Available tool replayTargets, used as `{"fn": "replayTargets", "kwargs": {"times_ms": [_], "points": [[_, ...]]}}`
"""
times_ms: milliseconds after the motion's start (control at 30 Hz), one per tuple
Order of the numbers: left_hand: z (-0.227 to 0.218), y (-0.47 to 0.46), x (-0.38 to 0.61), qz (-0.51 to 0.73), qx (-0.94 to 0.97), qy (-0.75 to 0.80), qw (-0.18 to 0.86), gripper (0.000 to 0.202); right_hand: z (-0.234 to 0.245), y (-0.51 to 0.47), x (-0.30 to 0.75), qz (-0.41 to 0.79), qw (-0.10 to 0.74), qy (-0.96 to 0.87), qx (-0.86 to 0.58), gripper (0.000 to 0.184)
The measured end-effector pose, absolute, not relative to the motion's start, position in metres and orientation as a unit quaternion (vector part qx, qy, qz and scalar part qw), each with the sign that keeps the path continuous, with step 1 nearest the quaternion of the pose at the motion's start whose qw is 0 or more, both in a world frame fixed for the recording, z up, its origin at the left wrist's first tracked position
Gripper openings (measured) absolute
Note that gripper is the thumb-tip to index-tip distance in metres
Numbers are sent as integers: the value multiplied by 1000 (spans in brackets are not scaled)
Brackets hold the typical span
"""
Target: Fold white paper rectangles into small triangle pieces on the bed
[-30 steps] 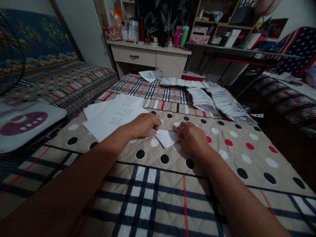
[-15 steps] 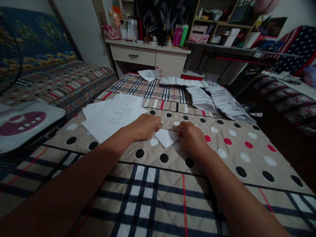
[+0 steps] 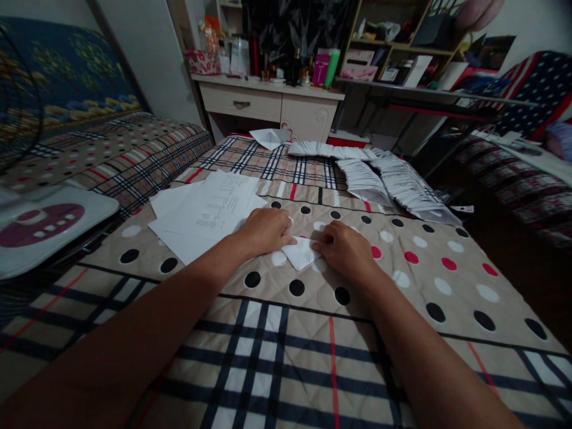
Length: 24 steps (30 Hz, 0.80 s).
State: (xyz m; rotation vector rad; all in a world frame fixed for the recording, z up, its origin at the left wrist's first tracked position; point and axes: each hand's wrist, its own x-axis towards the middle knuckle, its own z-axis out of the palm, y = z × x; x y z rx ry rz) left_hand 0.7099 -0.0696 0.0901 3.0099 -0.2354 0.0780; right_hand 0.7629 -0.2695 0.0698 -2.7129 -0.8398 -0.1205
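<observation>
A small folded piece of white paper (image 3: 300, 253) lies on the polka-dot part of the quilt (image 3: 429, 262). My left hand (image 3: 264, 229) presses on its upper left edge with curled fingers. My right hand (image 3: 344, 250) rests on its right side, fingers pinched at the paper's edge. Both hands touch the paper, which stays flat on the quilt between them.
Loose printed sheets (image 3: 205, 208) lie left of my hands. Long rows of folded white papers (image 3: 388, 179) fan across the far right of the bed, with one folded paper (image 3: 270, 137) at the far edge. A dresser (image 3: 268, 104) and shelves stand behind; a white device (image 3: 40, 226) sits left.
My right hand has slid a little to the left over the folded paper, covering more of it. The left hand stays almost in place.
</observation>
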Motion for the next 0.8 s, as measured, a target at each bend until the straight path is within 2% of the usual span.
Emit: {"fn": "replayTargets", "kwargs": {"times_ms": [100,167,367,567,800], "points": [[87,-68,712,34,993,-68,92,24,69,-271,765,-33,168,-284,-944,19],[86,-67,713,29,992,-53,112,28,70,-271,765,-19,175,-281,-943,22],[79,-61,716,3,987,-47,152,28,74,-271,764,30,191,-281,-940,17],[70,-57,719,35,957,-50,285,22,70,-273,765,48,278,-264,-922,18],[74,-65,718,140,910,-34,389,21,65,-269,763,8,441,-272,-855,13]]}}
